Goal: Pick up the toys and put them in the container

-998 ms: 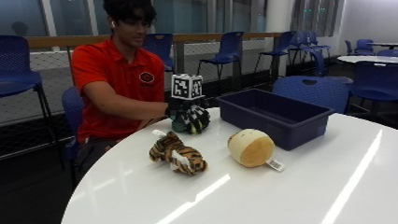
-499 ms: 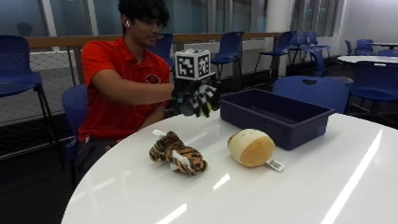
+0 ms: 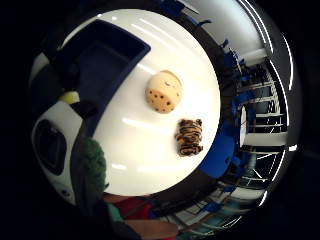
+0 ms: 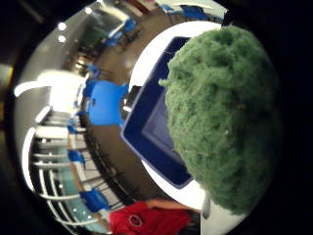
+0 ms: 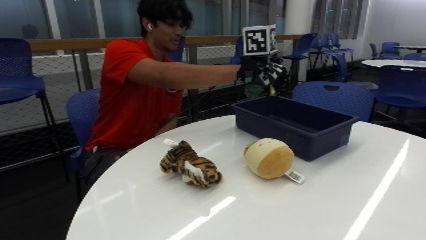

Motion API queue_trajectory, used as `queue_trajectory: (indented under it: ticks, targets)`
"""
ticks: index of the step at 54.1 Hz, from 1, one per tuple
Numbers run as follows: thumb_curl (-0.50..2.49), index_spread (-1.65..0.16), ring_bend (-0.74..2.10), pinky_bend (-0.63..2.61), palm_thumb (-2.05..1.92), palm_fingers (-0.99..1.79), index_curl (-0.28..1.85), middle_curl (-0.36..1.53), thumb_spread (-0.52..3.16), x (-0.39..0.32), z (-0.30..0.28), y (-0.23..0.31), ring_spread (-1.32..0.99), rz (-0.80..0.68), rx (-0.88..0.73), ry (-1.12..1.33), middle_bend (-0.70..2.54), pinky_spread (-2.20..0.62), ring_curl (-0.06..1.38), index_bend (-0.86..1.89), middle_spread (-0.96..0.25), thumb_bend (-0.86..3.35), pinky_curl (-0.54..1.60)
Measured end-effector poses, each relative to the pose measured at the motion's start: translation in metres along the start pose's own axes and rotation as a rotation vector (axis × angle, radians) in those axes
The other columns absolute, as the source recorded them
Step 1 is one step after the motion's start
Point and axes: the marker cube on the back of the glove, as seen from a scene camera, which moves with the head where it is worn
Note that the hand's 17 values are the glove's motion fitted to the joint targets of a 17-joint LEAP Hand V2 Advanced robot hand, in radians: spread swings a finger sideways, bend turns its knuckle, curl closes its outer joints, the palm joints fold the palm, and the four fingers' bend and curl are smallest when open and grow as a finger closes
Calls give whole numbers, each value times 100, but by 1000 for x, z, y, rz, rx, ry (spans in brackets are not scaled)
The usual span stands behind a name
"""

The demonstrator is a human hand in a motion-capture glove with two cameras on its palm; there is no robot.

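My gloved right hand point(image 5: 263, 73) is raised above the near end of the dark blue container point(image 5: 321, 141) and grips a fuzzy green toy point(image 5: 255, 89). That green toy point(image 4: 225, 112) fills much of the thumb side palm view, with the container point(image 4: 146, 128) below it. A striped tiger plush point(image 5: 190, 165) lies on the white round table point(image 5: 266, 215), and a round tan plush point(image 5: 268, 158) lies next to the container's front wall. In the little finger side palm view the tiger plush point(image 3: 189, 136) and the tan plush point(image 3: 163, 91) lie on the table beside the container point(image 3: 100, 57).
The container shows no toys inside it. Blue chairs point(image 5: 333, 95) stand behind the table and a railing runs along the back. The table edge curves close to the person's side, near the tiger plush.
My hand has risen from just above the table's far edge and moved right, carrying the green toy over the container. The tiger and tan plush have not moved.
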Motion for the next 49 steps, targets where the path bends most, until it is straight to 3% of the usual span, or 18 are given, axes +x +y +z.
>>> queue_trajectory:
  ticks: [9, 14, 17, 21, 24, 25, 29, 30, 32, 38, 41, 46, 49]
  targets:
    - [88, -50, 74, 93, 68, 101, 74, 68, 66, -24, 9, -22, -52, -8, 32, 17, 48, -47, 45, 17, -54, 6, 41]
    - [89, -51, 72, 95, 66, 96, 77, 70, 67, -30, 20, -25, -52, -111, 4, 43, 46, -48, 45, 16, -54, 3, 41]
    - [90, -50, 72, 96, 66, 95, 79, 71, 68, -31, 27, -30, -52, -45, -14, 21, 45, -48, 45, 15, -54, 2, 41]
    - [89, -49, 70, 104, 64, 78, 78, 68, 76, -24, 40, -31, -48, -74, -39, 59, 34, -46, 44, 9, -53, 1, 43]
    - [87, -48, 56, 98, 59, 45, 80, 68, 86, -29, 45, -32, -43, -14, -56, 16, 34, -36, 42, 17, -51, -1, 43]
    - [87, -48, 62, 103, 61, 56, 81, 69, 86, -32, 46, -31, -43, -1, -61, -8, 35, -37, 45, 17, -52, 0, 45]
    - [78, -47, 43, 95, 47, 17, 78, 65, 102, -34, 46, -25, -37, -97, -91, -8, 24, -23, 38, 18, -44, -5, 42]
    - [80, -47, 47, 98, 52, 40, 81, 68, 102, -31, 47, -22, -37, -161, -101, 37, 34, -25, 40, 20, -47, 0, 43]
    - [73, -45, 38, 96, 39, -2, 73, 61, 107, -27, 46, -16, -33, -250, -125, 108, 16, -17, 35, 10, -39, -7, 41]
    - [62, -39, 25, 96, 22, -27, 63, 54, 112, -34, 37, -10, -19, -53, -135, 32, 12, -5, 32, 6, -26, -8, 39]
    - [57, -37, 22, 93, 16, -28, 58, 51, 113, -28, 34, -6, -14, -60, -126, 38, 11, -2, 30, 6, -22, -7, 37]
    - [51, -35, 18, 88, 4, -28, 51, 46, 112, -3, 26, 10, -9, -191, -90, 98, 11, 3, 29, 9, -17, -8, 35]
    - [48, -34, 17, 86, 0, -27, 48, 43, 111, 11, 20, 15, -7, -75, -78, 60, 11, 4, 29, 10, -15, -7, 34]
